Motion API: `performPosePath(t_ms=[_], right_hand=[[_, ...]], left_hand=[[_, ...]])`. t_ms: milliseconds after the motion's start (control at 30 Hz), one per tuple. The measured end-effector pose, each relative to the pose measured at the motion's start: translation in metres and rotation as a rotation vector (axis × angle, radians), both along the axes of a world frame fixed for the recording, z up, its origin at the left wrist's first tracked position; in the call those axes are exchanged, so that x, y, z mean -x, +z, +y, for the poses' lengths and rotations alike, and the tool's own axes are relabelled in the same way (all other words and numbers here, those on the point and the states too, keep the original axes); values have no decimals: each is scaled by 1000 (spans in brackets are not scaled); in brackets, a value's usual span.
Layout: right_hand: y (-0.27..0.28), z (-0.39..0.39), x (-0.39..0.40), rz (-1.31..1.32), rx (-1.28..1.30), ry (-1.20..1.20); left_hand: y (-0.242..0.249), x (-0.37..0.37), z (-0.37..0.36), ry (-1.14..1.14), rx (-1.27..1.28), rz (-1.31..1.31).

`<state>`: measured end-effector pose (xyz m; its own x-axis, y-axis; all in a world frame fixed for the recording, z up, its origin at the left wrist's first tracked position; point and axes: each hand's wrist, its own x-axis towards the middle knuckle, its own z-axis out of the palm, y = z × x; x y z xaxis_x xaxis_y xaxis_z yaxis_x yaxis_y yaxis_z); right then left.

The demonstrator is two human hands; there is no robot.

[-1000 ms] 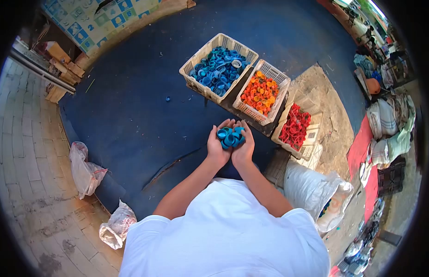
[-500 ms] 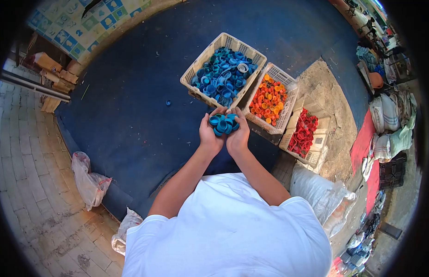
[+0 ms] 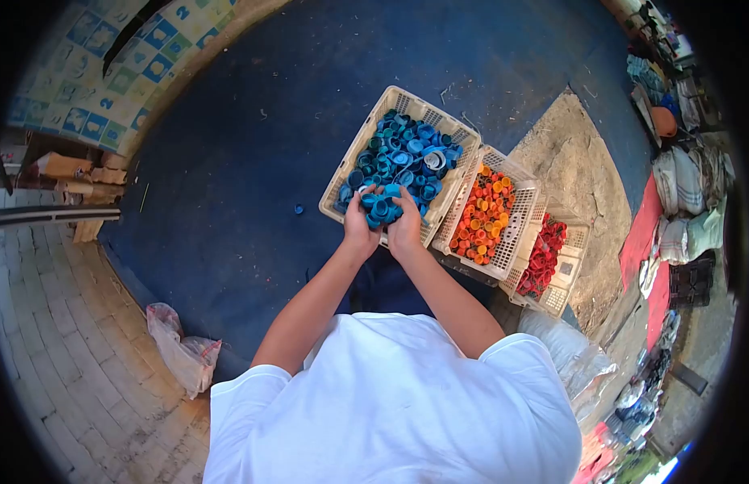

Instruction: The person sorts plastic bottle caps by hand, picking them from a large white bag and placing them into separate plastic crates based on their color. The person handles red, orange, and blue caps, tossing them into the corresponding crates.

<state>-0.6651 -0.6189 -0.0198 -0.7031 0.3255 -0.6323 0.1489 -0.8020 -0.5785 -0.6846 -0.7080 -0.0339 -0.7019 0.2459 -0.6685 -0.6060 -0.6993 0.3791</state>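
Observation:
Cupped side by side, my left hand (image 3: 360, 226) and my right hand (image 3: 405, 227) hold a heap of blue bottle caps (image 3: 379, 209) between them. Both hands are over the near corner of a cream plastic crate (image 3: 356, 148). Many loose blue and teal caps (image 3: 400, 155) fill that crate, with a whitish ring-shaped piece (image 3: 434, 160) among them. My fingers curl around the sides of the heap, and the caps in my palms visually merge with those in the crate behind.
To the right stand a crate (image 3: 526, 219) with orange caps (image 3: 486, 211) and another crate (image 3: 571, 256) with red caps (image 3: 544, 256). One blue cap (image 3: 299, 209) lies on the blue floor sheet (image 3: 221, 161). Plastic bags (image 3: 183, 352) lie at lower left.
My hands have moved forward with the caps, from just in front of the blue-cap crate to over its near corner. The whole view has shifted slightly.

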Motion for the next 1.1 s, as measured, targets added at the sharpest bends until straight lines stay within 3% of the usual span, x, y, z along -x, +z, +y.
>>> performPosePath(t_ms=[167, 300, 367, 433, 533, 667, 900, 1100], right_hand=[[-6, -9, 35, 32, 18, -56], [-24, -11, 46, 118, 30, -87], [-46, -13, 50, 31, -33, -24], [-32, -19, 53, 14, -143, -52], [15, -23, 55, -10, -30, -60], [12, -35, 58, -54, -81, -189], [22, -43, 37, -109, -191, -147], [17, -53, 14, -141, -271, -234]], left_hand=[[-21, 43, -3, -39, -106, -97], [-31, 64, -9, -191, -188, -11], [-18, 74, -9, -171, -120, -154], [-18, 80, -13, -207, -105, -138], [-2, 91, -16, -309, -66, -96], [11, 101, -23, -390, -82, -70], [35, 123, -41, -600, -15, -48], [-14, 127, -51, -672, -97, 119]])
